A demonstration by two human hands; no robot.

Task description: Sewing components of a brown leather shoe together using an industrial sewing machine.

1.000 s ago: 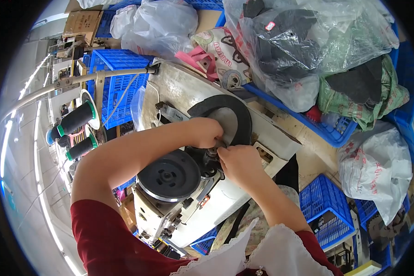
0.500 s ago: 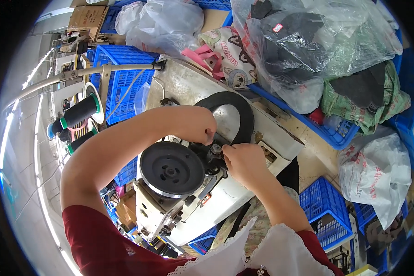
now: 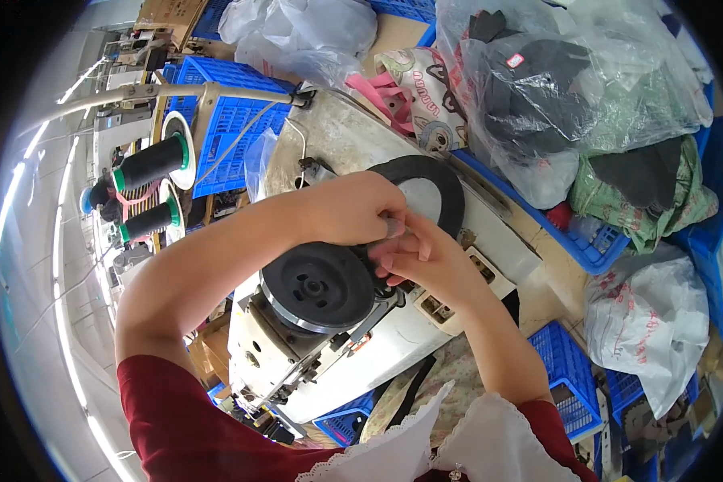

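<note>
Both hands meeting at the rim of the black round handwheel (image 3: 317, 285) on the white sewing machine (image 3: 377, 353). Left hand (image 3: 353, 210) curled over from above, fingers closed, gripping something small; what exactly, impossible to tell. Right hand (image 3: 418, 259) just beside, fingertips pinched narrow against the left. Black oval ring of fabric (image 3: 434, 189) lying just beyond the knuckles, away from the body, left hand nearer it. Wheel just below-left of both grips.

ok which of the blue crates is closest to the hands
The blue crate behind the sewing machine, up left of the left hand; the others sit farther off at right and below.
</note>
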